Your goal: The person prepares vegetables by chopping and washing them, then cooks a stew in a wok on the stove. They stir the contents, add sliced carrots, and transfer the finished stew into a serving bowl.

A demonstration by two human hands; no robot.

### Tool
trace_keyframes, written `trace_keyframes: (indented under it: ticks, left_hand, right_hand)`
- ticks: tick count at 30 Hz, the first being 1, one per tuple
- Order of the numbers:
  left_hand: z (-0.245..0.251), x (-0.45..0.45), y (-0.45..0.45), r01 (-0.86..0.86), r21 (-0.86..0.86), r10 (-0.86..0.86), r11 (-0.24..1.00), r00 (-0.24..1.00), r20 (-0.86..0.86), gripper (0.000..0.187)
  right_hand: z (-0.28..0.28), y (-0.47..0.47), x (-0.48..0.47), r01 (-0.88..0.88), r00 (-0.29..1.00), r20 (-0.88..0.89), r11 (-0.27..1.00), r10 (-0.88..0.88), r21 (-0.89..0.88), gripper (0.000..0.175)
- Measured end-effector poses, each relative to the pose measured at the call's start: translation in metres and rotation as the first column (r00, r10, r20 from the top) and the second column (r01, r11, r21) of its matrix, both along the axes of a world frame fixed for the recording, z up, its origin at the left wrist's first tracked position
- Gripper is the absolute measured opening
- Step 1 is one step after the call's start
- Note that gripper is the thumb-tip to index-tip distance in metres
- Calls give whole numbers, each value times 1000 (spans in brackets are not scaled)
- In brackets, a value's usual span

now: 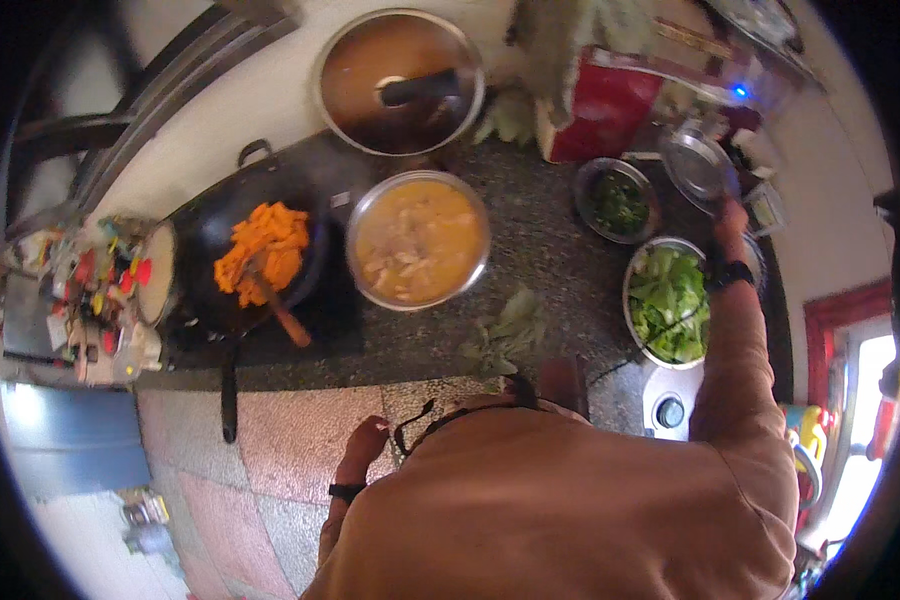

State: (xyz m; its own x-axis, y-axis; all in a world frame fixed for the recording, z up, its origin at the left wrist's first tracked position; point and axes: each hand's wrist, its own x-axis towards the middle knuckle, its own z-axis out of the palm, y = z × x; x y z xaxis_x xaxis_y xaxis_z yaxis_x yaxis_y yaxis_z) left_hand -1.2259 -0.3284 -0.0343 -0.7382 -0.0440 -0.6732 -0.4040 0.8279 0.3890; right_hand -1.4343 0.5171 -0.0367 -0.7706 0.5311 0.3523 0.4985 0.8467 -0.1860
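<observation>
At the back right of the counter, my right hand is shut on the rim of a shiny metal dish, which looks tilted. Just left of that dish sits a metal bowl of chopped dark greens. A larger bowl of leafy green lettuce is beside my right forearm. My left hand hangs low over the tiled floor, away from the counter. Its fingers are curled, and whether they hold anything is unclear.
A black wok holds orange food pieces and a wooden-handled utensil. Beside it stands a metal basin of pale pieces in yellowish liquid. A round lid leans at the wall. Bottles and jars crowd the left.
</observation>
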Motion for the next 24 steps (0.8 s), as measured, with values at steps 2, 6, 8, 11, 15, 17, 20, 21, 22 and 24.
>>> trace_keyframes:
  ticks: [2, 6, 8, 11, 15, 17, 20, 21, 22, 24]
  left_hand:
    - [-8, 0, -5, -8, -8, 9, 1000, 1000, 21, 25]
    - [-14, -2, -6, 37, -44, -36, 998, 999, 35, 28]
    - [-9, -2, -5, 65, -81, -61, 995, 997, 56, 27]
    - [2, 0, -2, -31, 12, 31, 999, 999, 29, 25]
    - [11, -2, 3, 20, 2, -20, 1000, 1000, 9, 24]
    - [13, -2, 5, 37, -18, -36, 999, 999, 14, 24]
    - [16, -2, 9, 42, -12, -42, 999, 999, 19, 23]
    - [16, -2, 9, 34, 1, -34, 999, 999, 18, 23]
    - [16, -2, 10, 23, 9, -24, 1000, 999, 22, 22]
    - [14, -1, 9, 20, 11, -20, 1000, 1000, 24, 22]
  right_hand:
    - [16, -13, 5, -43, 973, 229, 949, -31, 312, 24]
    - [42, -39, 14, 63, 944, 288, 946, -160, 318, 29]
    - [44, -48, 11, 70, 955, 257, 953, -150, 296, 46]
    - [40, -50, 6, 42, 967, 232, 959, -110, 279, 45]
    - [37, -50, 1, 61, 923, -244, 739, -297, -670, 30]
    - [40, -55, -2, -161, 760, -327, 325, -562, -932, 27]
    - [49, -66, -4, -199, 696, -329, 269, -638, -942, 26]
    - [52, -70, -3, -200, 701, -324, 260, -635, -944, 26]
    - [54, -73, -3, -202, 707, -319, 252, -632, -947, 26]
    - [58, -78, -1, -232, 712, -362, 284, -602, -930, 26]
